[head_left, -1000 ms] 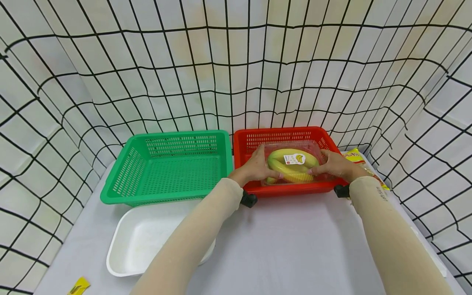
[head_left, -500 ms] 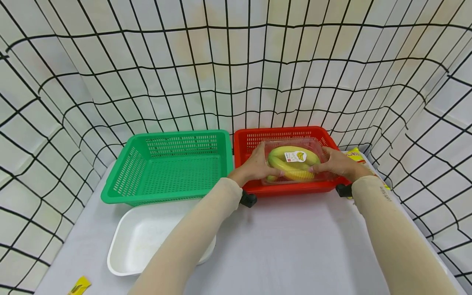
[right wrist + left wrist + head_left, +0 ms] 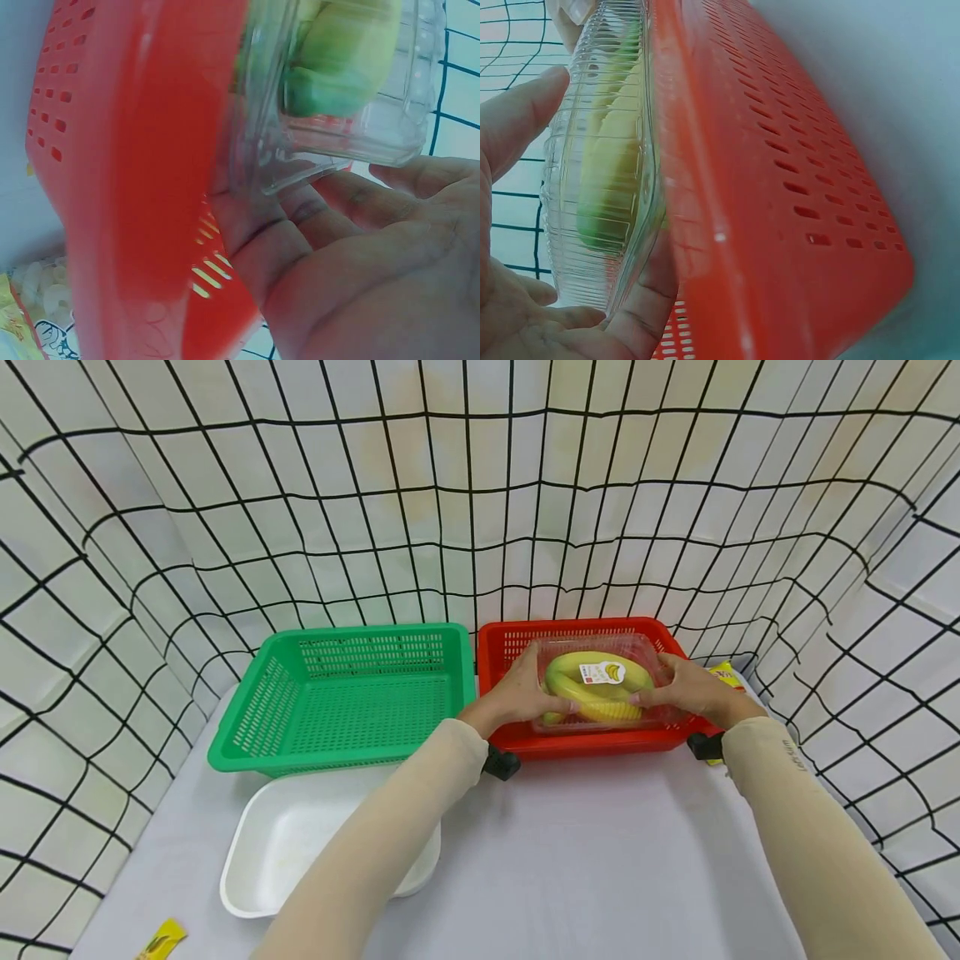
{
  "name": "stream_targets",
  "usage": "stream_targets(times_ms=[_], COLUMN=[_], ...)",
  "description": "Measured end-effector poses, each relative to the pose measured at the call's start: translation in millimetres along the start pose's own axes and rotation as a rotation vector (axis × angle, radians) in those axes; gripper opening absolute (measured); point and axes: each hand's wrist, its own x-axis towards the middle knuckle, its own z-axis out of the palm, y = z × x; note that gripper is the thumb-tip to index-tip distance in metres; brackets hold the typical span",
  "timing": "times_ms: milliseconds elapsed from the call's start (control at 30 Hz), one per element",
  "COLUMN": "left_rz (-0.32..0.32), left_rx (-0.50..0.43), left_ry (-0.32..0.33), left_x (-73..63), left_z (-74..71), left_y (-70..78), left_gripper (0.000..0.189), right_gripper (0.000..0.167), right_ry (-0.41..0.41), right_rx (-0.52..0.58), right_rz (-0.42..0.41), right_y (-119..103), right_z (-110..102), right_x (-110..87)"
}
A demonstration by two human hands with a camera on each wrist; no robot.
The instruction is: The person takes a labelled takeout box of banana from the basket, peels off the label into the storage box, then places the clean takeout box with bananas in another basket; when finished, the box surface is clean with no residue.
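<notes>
A clear plastic box of bananas (image 3: 600, 683) with a white label is at the red basket (image 3: 585, 746), partly inside its rim. My left hand (image 3: 519, 695) grips the box's left end, thumb on the near side. In the left wrist view the fingers of the left hand (image 3: 532, 300) reach under the box's edge, close to the basket rim. At the other end my right hand (image 3: 693, 692) holds the box, its thumb also in front. The right wrist view shows the fingers of the right hand (image 3: 360, 240) beneath the lip of the box.
A green basket (image 3: 360, 714) stands left of the red one, with a white tub (image 3: 258, 852) before it. Yellow packets lie at right (image 3: 726, 675) and front left (image 3: 162, 939). Black netting over white cloth (image 3: 480, 518) encloses the back and sides.
Both hands have raised the box of bananas slightly within the red basket. The right forearm has shifted a little to the right. The baskets and tub stay in place.
</notes>
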Motion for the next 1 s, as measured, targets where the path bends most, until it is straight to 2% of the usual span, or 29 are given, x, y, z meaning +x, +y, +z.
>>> stream_targets(times_ms=[200, 500, 1000], left_rz=[0.016, 0.049, 0.051], left_rx=[-0.003, -0.027, 0.014], left_ry=[0.008, 0.026, 0.043], left_x=[-2.2, -5.9, -23.6], left_z=[-5.4, -13.9, -28.5], left_y=[3.9, 8.8, 24.8], left_gripper=[0.120, 0.120, 0.119], right_gripper=[0.111, 0.104, 0.107], right_ry=[0.002, 0.033, 0.103], right_rx=[0.036, -0.010, -0.078], right_rz=[-0.026, -0.073, -0.097], right_y=[-3, -6, -26], right_z=[-3, -7, -13], right_x=[-3.4, -6.8, -33.5])
